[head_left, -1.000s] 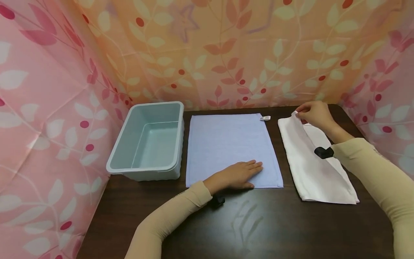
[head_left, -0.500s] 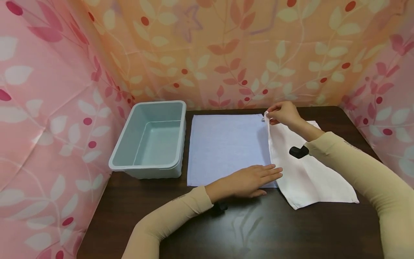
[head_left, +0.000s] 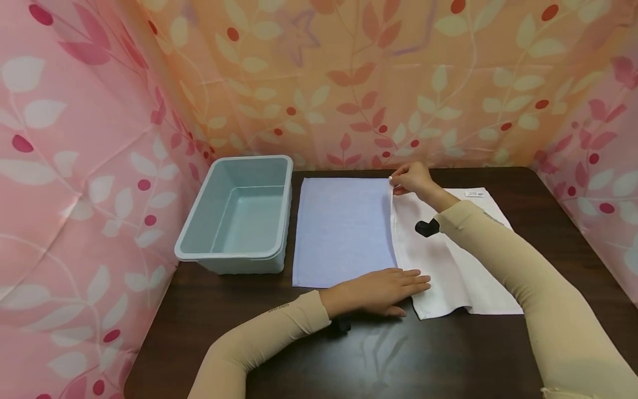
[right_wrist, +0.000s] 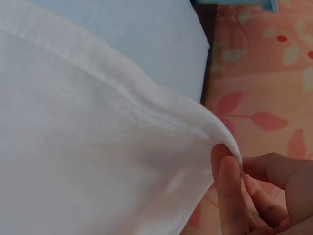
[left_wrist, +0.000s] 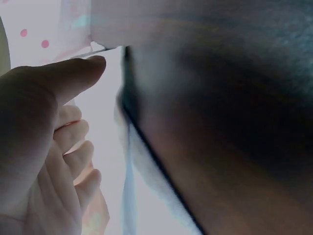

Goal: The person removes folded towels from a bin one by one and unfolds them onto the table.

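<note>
A light blue cloth (head_left: pixel 344 233) lies spread out on the dark table, its right part covered by a white cloth (head_left: pixel 448 266) with a small label near its far edge. At the white cloth's far left corner, my right hand (head_left: pixel 415 180) pinches the fabric between thumb and fingers, as the right wrist view also shows with the hand (right_wrist: pixel 259 191) at the raised corner. My left hand (head_left: pixel 386 291), fingers straight, overlaps the near edges of both cloths, palm down. In the left wrist view, the thumb (left_wrist: pixel 73 78) and the fingers are apart with pale fabric beyond them.
Left of the blue cloth stands an empty light blue-green plastic tub (head_left: pixel 249 216). Floral fabric (head_left: pixel 324 83) hangs behind the table (head_left: pixel 299 354) and along both sides.
My right hand has drawn the white cloth's far corner leftward, unfolding it over the blue cloth. My left hand has slid slightly to the right and nearer.
</note>
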The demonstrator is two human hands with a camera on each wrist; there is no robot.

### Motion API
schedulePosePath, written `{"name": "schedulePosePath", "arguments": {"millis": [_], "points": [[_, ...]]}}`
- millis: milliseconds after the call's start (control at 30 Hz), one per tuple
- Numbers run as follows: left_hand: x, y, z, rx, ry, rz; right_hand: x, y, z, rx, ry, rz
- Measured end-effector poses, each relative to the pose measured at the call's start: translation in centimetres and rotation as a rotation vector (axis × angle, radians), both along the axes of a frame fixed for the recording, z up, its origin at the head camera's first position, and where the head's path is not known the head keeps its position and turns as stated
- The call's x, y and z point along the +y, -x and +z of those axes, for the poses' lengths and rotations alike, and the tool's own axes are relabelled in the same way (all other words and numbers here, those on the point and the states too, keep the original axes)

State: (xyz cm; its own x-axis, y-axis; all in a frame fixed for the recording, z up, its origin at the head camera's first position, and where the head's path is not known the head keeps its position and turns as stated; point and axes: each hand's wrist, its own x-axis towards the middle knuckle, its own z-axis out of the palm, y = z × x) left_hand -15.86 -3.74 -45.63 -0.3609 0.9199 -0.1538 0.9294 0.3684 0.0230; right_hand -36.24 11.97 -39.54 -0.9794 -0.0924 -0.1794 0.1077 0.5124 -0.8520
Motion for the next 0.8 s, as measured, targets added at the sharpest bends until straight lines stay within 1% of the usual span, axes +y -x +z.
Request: {"name": "schedulePosePath", "arguments": {"millis": [100,233,300,367,433,500,567,600,667,800], "points": [[-0.2,-0.3,-0.4,-0.011,0.019,-0.003,-0.4,0.3,-1.4,-0.014,-0.014,-0.006],[-0.2,-0.6,-0.7,-0.036,0.04,0.002,-0.6,-0.1,-2.6,-0.025,-0.028,0.004],[-0.2,-0.8,-0.8,-0.041,0.051,0.005,-0.3,-0.3,-2.8,0.003,-0.035,0.035],[-0.1,-0.9,-0.9,-0.034,0.064,0.007,0.7,-0.5,-2.8,0.068,-0.061,0.077],[-0.1,-0.9,-1.0,-0.021,0.07,0.008,2.4,-0.7,-2.4,0.163,-0.125,0.116],[-0.1,-0.9,-1.0,-0.015,0.07,0.012,4.7,-0.9,-2.1,0.264,-0.218,0.136],[-0.2,-0.9,-0.9,-0.015,0.068,0.018,7.4,-1.4,-2.0,0.322,-0.314,0.144],[-0.2,-0.8,-0.9,-0.016,0.064,0.021,8.9,-1.6,-2.0,0.338,-0.358,0.151],[-0.3,-0.8,-0.8,-0.015,0.063,0.026,12.0,-2.1,-2.4,0.336,-0.424,0.168],[-0.7,-0.7,-0.7,-0.01,0.07,0.043,17.6,-2.8,-3.9,0.238,-0.498,0.215]]}}
